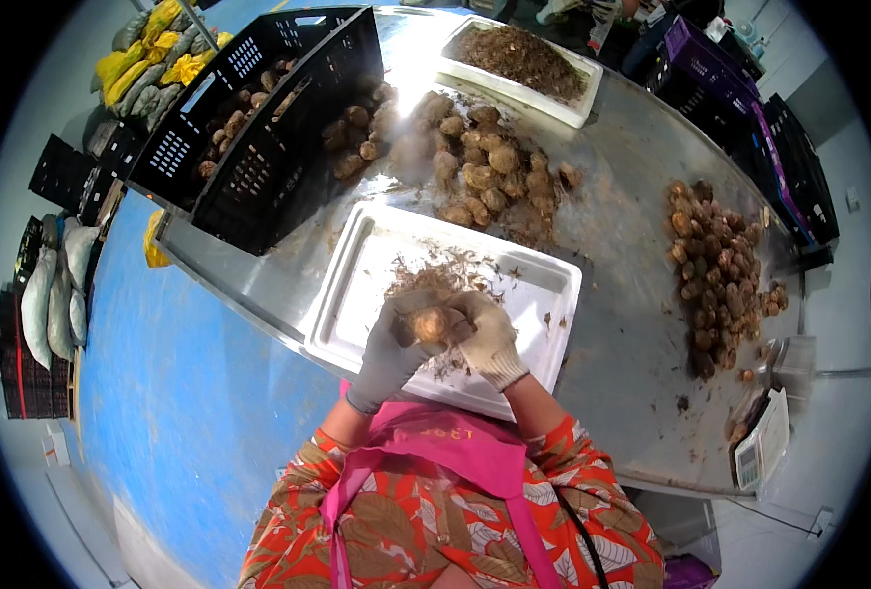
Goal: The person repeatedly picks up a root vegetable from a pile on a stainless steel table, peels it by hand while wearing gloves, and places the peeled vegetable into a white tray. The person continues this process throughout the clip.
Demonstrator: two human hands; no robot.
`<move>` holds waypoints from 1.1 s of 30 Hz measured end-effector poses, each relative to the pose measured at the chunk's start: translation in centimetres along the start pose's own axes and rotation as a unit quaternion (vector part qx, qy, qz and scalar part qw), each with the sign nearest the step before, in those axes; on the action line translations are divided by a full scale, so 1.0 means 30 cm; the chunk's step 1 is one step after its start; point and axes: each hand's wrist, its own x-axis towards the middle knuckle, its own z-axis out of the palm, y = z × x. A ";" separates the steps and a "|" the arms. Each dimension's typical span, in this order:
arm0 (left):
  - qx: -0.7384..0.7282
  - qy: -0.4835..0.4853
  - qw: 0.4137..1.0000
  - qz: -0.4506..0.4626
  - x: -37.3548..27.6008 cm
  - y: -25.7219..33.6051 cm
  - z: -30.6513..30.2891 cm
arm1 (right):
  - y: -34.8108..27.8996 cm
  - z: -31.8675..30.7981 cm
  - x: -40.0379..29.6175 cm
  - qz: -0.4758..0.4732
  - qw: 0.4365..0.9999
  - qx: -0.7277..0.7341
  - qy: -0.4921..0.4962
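A brown, taro-like corm (431,325) is held over a white plastic tray (553,294), its pale round end facing me. My left hand (395,346), in a grey-coated glove, grips it from the left. On its other side, my right hand (491,335) wears a cream knitted glove and has its curled fingers against the corm. Whether those fingers also hold a small tool is hidden. Loose fibrous peelings (435,278) lie in the tray beyond and below my hands.
Unsorted corms (494,162) are heaped beyond the tray on the metal table (619,294). A black crate (259,154) holding corms stands left. Another white tray (586,88) carries peelings at the back. To the right are a corm pile (723,280) and a digital scale (763,442).
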 end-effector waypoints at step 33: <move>0.001 -0.076 0.997 -0.012 0.029 0.055 -0.026 | 0.067 0.006 0.041 -0.054 0.995 -0.014 0.077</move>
